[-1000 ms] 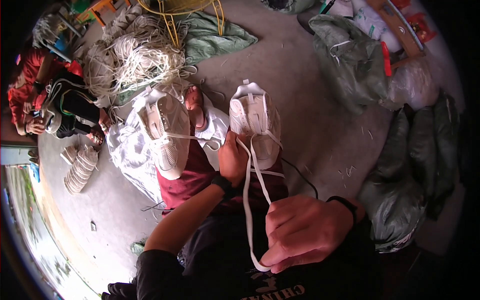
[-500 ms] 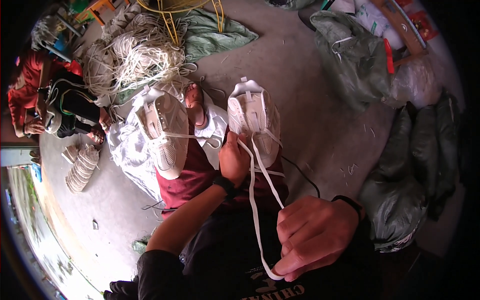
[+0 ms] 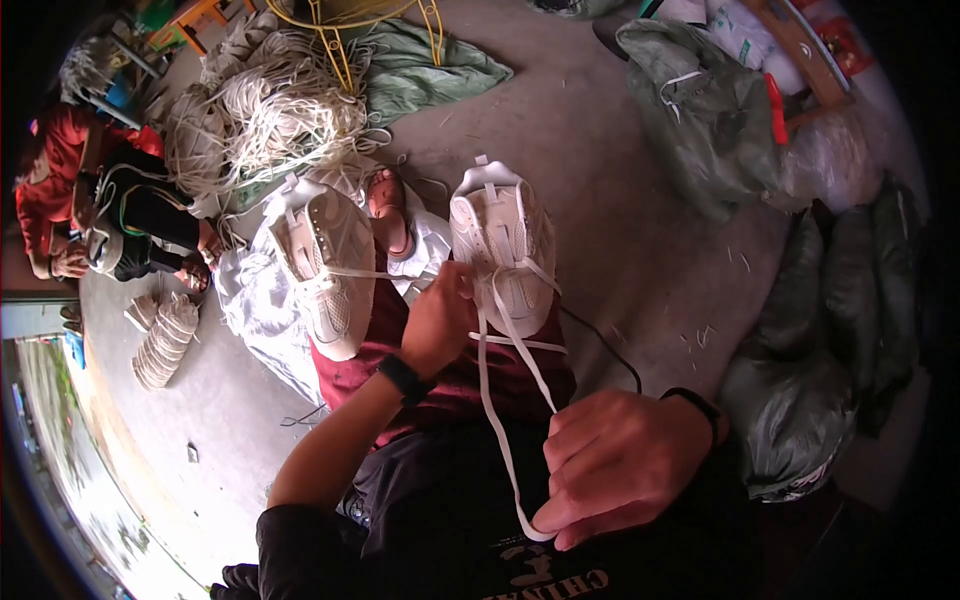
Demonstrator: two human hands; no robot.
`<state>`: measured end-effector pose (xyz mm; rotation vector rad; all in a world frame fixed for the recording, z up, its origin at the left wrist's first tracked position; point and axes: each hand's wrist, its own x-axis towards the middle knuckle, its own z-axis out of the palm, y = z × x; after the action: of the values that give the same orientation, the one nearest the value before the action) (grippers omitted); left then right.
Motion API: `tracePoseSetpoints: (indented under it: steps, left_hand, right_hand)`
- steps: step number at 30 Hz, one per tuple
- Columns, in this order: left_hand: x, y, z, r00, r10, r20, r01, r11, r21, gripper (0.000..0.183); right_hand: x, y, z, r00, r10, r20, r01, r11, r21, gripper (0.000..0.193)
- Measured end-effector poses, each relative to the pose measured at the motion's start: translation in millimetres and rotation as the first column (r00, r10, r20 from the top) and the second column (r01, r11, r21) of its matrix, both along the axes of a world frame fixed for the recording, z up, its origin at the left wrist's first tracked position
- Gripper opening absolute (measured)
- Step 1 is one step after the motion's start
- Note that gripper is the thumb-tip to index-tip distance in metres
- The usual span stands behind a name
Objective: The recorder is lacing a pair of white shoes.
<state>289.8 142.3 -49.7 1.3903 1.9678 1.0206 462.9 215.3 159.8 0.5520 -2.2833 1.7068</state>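
Two off-white sneakers rest on my dark red trouser legs: the left sneaker [image 3: 325,275] has a lace across its lower eyelets, and the right sneaker [image 3: 503,240] is partly laced. My right hand [image 3: 622,462] is closed on a white shoelace [image 3: 492,400], whose two strands stretch down from the right sneaker. At that sneaker's left side is my left hand [image 3: 437,318], fingers curled against it; its fingertips are partly hidden, so what they grip cannot be made out. Another stretch of white lace [image 3: 520,343] crosses the trouser leg below the sneaker.
At upper left lies a heap of white laces [image 3: 285,110], near a yellow metal frame [image 3: 340,55]. A seated person [image 3: 70,190] in red handles a shoe at far left. Stacked pale shoe parts [image 3: 165,340] lie on the floor. Dark green sacks [image 3: 700,120] stand at right.
My left hand has moved slightly left, away from the lace strands at the sneaker's middle. My right hand has shifted a little left and up, still holding the lace.
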Motion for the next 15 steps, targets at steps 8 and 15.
tracePoseSetpoints:
  steps: [8,15]
  left_hand:
    - [-6.2,16.1,4.4,0.953,0.022,0.303,0.001,0.997,-0.076,0.02]
    - [-6.8,23.4,11.0,0.887,0.109,0.448,-0.028,0.982,-0.184,0.025]
  right_hand:
    - [-1.8,3.1,-0.6,0.999,-0.04,0.032,0.04,0.999,0.016,0.012]
    - [-16.2,-7.9,-5.1,1.0,0.019,0.018,-0.019,1.0,-0.022,0.015]
